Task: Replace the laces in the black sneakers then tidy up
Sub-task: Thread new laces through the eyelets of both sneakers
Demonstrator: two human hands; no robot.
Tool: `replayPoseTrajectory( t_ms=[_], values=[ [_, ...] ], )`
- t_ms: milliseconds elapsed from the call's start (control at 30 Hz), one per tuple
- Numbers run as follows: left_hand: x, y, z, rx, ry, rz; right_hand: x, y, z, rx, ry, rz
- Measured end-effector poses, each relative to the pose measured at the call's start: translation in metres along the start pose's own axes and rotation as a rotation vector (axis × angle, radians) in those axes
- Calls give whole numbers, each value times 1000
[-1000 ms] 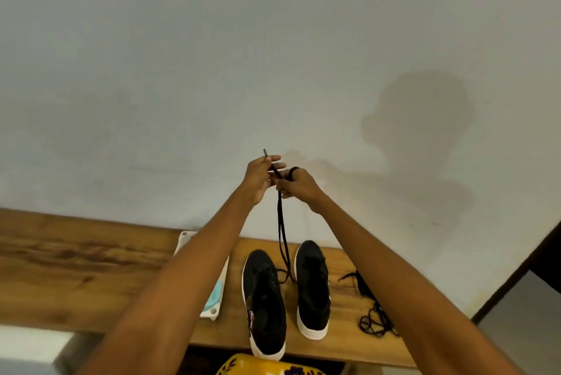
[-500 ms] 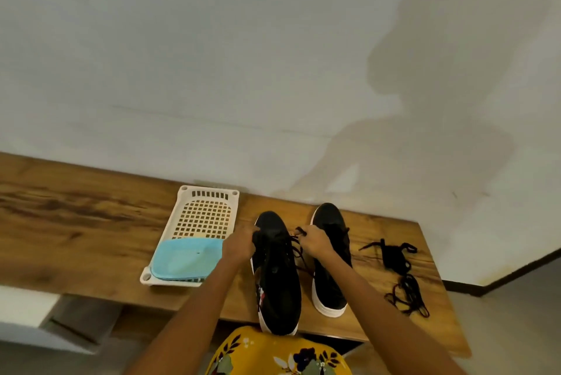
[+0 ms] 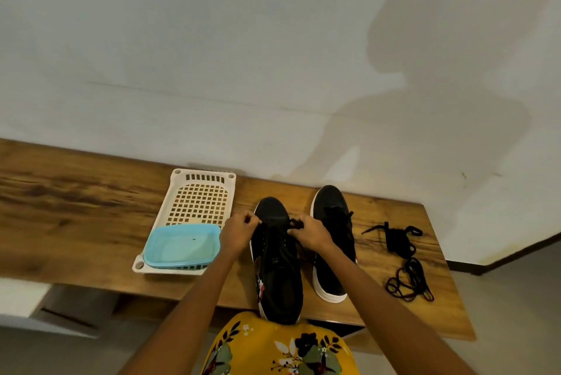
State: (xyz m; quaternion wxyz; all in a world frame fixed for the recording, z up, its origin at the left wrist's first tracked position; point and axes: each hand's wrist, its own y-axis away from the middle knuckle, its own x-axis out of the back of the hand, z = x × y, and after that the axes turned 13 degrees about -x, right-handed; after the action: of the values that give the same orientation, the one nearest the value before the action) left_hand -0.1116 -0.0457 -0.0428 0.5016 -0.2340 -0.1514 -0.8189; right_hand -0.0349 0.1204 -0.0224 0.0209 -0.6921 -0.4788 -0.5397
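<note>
Two black sneakers with white soles stand side by side on a wooden table (image 3: 76,210), toes toward the wall. The left sneaker (image 3: 277,265) is nearer me, its heel over the table's front edge. The right sneaker (image 3: 332,241) sits a little farther back. My left hand (image 3: 238,233) pinches a black lace end at the left side of the left sneaker's eyelets. My right hand (image 3: 308,233) pinches the lace (image 3: 296,224) at the right side of the same shoe. A loose pile of black laces (image 3: 403,259) lies right of the shoes.
A white perforated plastic tray (image 3: 198,201) lies left of the shoes, with a light blue shallow container (image 3: 182,245) on its near end. A pale wall rises behind the table. Yellow floral fabric (image 3: 279,347) shows at the bottom. The table ends at the right, past the laces.
A second ago both hands held the lace high in front of the wall. They have dropped to the left sneaker's eyelets, and my view has tilted down over the table.
</note>
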Motion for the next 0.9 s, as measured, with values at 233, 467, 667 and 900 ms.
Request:
replayPoseTrajectory(
  t_ms=[233, 467, 667, 900],
  values=[
    [4, 18, 5, 334, 624, 129, -1, 2, 1, -16, -8, -11],
    [-4, 22, 5, 398, 712, 215, 20, 6, 4, -39, -226, -75],
    [19, 4, 56, 97, 388, 81, 49, 25, 4, -69, -175, 60],
    [51, -10, 75, 86, -87, 28, 29, 60, -11, 116, 84, 59]
  ],
)
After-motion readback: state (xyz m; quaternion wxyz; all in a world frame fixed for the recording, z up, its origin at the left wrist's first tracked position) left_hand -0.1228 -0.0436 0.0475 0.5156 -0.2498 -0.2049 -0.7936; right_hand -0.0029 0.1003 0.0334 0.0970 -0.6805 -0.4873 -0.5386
